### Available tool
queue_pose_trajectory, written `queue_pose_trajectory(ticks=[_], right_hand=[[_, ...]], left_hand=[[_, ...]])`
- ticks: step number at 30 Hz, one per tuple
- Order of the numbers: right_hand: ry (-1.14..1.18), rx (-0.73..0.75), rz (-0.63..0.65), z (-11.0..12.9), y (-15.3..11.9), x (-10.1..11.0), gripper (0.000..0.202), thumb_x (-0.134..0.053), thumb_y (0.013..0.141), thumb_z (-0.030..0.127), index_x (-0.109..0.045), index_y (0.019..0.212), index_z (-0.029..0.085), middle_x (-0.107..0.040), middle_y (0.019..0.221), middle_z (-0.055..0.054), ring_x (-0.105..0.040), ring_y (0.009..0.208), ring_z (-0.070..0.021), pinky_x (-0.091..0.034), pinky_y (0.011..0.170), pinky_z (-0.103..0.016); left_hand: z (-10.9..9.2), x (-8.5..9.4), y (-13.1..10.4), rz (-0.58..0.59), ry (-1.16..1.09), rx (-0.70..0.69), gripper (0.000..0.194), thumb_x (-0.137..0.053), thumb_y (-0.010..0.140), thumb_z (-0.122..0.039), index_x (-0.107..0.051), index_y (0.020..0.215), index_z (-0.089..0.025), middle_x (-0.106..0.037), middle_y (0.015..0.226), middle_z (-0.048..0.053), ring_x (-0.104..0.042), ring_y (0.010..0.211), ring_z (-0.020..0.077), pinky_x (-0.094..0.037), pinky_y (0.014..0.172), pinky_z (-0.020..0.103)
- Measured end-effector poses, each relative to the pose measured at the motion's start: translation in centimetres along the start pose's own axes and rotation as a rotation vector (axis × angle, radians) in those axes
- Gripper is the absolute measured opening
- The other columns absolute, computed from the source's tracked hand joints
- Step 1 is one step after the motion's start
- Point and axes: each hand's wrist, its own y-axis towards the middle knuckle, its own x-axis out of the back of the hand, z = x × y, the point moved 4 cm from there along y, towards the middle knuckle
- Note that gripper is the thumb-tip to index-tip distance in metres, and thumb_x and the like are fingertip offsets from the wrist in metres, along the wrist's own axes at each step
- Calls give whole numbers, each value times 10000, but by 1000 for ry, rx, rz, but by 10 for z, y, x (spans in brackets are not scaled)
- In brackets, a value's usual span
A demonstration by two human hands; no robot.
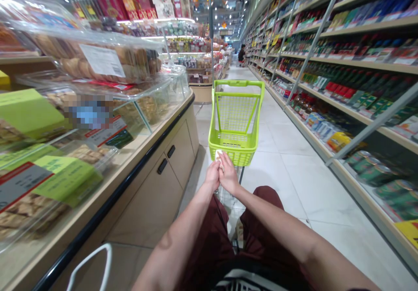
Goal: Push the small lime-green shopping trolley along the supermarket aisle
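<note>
Both of my hands meet in front of me, just before the near end of a lime green shopping basket cart (235, 141). A small crumpled white tissue (219, 154) shows between them. My left hand (213, 174) is closed, its fingers pressed against the tissue's lower part. Beside and touching it, my right hand (228, 173) has its fingers wrapped round the tissue. The cart is upright on the floor, its handle (240, 83) at the far side. Nothing can be seen inside the basket.
A counter (153, 173) with black edging and packaged baked goods (107, 60) runs along the left. Stocked shelves (352, 60) line the right. Far down the tiled aisle (277, 130) is a person (241, 55). A white curved bar (106, 267) stands at the lower left.
</note>
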Motion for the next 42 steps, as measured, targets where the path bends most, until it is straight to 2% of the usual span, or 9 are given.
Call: queue_pose_trajectory(ticks=[5,10,15,20,26,30,35,38,42], right_hand=[[-160,290,68,11,-11,24,550,-452,771,173,-384,1317,147,-269,1434,-107,-160,1338,-264,-157,1065,-527],[-179,449,74,4,-22,19,572,-482,750,142,-385,1313,123,-287,1423,-132,-142,1343,-253,-278,1042,-478],[-110,412,72,-7,-28,10,578,-500,759,163,-368,1320,113,-301,1412,-148,-177,1335,-255,-319,1036,-466],[-40,348,61,-6,-28,4,612,-427,736,51,-349,1335,148,-276,1428,-113,-205,1329,-234,-331,1043,-444],[5,326,70,19,-27,-1,629,-457,712,49,-365,1327,146,-166,1467,-103,-156,1341,-246,-290,1070,-430],[122,231,-14,24,-25,-2,691,-404,738,49,-208,1391,160,-169,1465,-89,-187,1335,-219,-331,1056,-391],[154,197,-64,21,-12,-7,646,-386,754,72,-260,1379,180,-234,1448,-75,-234,1321,-211,-321,1060,-385],[107,354,-77,18,-10,-13,600,-380,766,73,-323,1354,179,-268,1436,-86,-235,1320,-214,-328,1052,-400],[-43,587,-78,6,-5,-17,461,-363,834,98,-438,1281,184,-378,1379,-105,-183,1334,-208,-354,1023,-450]], left_hand=[[0,-5,-8,135,-89,101,237,-520,765,-170,-588,988,-130,-669,962,72,-602,969,167,-447,893,296],[9,3,-12,129,-161,207,230,-524,780,-172,-598,996,-143,-662,1008,62,-599,981,161,-449,886,267],[21,14,-12,118,-228,324,182,-478,802,-138,-619,912,-106,-681,816,57,-644,770,134,-496,749,230],[27,20,-9,80,-231,280,146,-492,740,-31,-606,782,-112,-639,643,9,-589,537,75,-476,578,164],[18,26,-11,158,-250,238,213,-531,758,-113,-594,959,-148,-658,756,8,-627,695,108,-488,713,210],[6,28,-11,213,-219,200,179,-636,691,-135,-605,867,-141,-638,706,0,-623,716,119,-471,755,220],[-8,26,-10,202,-218,134,172,-619,690,-111,-612,859,-142,-643,752,13,-612,712,103,-461,727,202],[-10,24,-9,182,-85,73,186,-595,696,-121,-606,879,-153,-631,714,5,-596,630,82,-457,634,179],[-9,30,-4,-37,426,-5,170,-590,708,-163,-589,877,-155,-597,612,-14,-562,522,87,-437,538,197]])
